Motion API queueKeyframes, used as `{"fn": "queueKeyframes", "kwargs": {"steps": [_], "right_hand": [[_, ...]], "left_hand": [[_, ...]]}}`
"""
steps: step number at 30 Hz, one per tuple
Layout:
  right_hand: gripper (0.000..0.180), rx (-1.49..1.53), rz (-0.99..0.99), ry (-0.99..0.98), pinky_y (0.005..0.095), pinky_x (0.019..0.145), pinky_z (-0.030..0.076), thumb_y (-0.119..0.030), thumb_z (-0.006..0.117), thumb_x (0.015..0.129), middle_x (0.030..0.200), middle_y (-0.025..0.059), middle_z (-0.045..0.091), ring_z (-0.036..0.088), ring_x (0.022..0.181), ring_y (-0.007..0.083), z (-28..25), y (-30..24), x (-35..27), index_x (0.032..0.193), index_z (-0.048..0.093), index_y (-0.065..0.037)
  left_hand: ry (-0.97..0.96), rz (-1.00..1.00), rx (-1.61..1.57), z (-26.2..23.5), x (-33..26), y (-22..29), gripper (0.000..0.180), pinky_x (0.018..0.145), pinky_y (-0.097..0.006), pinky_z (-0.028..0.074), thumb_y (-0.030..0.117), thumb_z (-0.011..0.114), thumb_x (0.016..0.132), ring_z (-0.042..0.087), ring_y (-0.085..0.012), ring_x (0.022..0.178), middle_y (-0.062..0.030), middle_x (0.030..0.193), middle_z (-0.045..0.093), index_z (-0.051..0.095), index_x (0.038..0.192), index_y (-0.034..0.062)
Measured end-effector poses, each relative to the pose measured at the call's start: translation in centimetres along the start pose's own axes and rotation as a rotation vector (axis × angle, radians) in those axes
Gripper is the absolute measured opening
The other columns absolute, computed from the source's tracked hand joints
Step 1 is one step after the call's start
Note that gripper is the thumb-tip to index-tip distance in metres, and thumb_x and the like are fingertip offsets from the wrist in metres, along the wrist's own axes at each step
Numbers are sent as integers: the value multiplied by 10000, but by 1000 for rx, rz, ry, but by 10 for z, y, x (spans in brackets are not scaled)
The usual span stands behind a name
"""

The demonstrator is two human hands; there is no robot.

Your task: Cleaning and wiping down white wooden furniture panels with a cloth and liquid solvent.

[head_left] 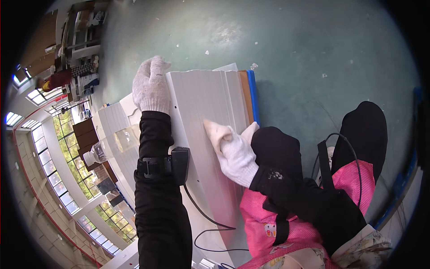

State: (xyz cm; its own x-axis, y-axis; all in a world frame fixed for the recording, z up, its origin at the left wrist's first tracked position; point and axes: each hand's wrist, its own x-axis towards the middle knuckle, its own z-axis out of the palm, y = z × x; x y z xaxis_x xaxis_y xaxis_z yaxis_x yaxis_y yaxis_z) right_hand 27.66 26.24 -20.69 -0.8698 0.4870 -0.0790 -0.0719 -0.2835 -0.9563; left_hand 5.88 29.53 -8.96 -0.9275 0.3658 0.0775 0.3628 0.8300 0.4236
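Observation:
A stack of long white panels [197, 103] stands in front of me, its layered edges showing. My left hand [152, 85], in a pale knitted glove, is at the far end of the top panel. Its fingers are bent together at the panel's edge; their undersides are hidden. My right hand [233, 152], in a white glove with tan fingertips, rests against the layered side of the stack. Its visible fingertips are apart, and nothing shows between them. A black device [180, 166] is strapped to my left forearm, with a cable running from it.
Brown board [246, 96] and a blue base edge [253, 98] border the stack. A clear bottle [96, 153] with a white cap is left of my left forearm. Green floor [304, 54] spreads beyond. A person [58, 80] is far left. My knees and pink apron [260, 210] are close.

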Motion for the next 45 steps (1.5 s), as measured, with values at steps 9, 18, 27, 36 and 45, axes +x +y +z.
{"fn": "queueKeyframes", "kwargs": {"steps": [9,18,27,36,45], "right_hand": [[298,-394,-56,-121,490,724,468,-57,561,754,960,182,548,581,826,391,-20,-20,6,1049,542,-88],[246,-453,-101,-65,507,666,468,-22,559,719,933,195,517,578,785,398,-27,-34,17,959,521,-58],[115,-771,-183,-51,462,665,443,-112,540,821,884,114,520,578,738,304,-23,-43,31,924,507,-73],[215,-814,-232,-63,441,696,392,-30,558,739,880,125,502,547,797,315,-28,-42,34,942,497,-68],[142,-674,-194,-95,464,719,397,-40,544,782,853,111,504,546,810,328,-33,-53,26,900,473,-80]], "left_hand": [[-6,-11,-28,-3,-1,2,450,929,-303,435,407,545,907,645,-202,967,-79,939,740,676,1041,-2],[-16,-39,-30,1,3,-1,452,936,-300,423,406,542,890,635,-202,968,-78,941,740,677,1042,3],[-15,-37,-72,-3,0,1,439,925,-301,431,397,547,891,637,-194,950,-74,944,741,678,1050,9],[-15,-42,-123,1,1,-3,446,921,-301,436,403,551,894,643,-193,941,-75,932,739,680,1057,8],[-8,-53,-90,-2,1,-3,453,924,-303,433,411,549,892,639,-200,956,-76,949,737,681,1048,6]]}}
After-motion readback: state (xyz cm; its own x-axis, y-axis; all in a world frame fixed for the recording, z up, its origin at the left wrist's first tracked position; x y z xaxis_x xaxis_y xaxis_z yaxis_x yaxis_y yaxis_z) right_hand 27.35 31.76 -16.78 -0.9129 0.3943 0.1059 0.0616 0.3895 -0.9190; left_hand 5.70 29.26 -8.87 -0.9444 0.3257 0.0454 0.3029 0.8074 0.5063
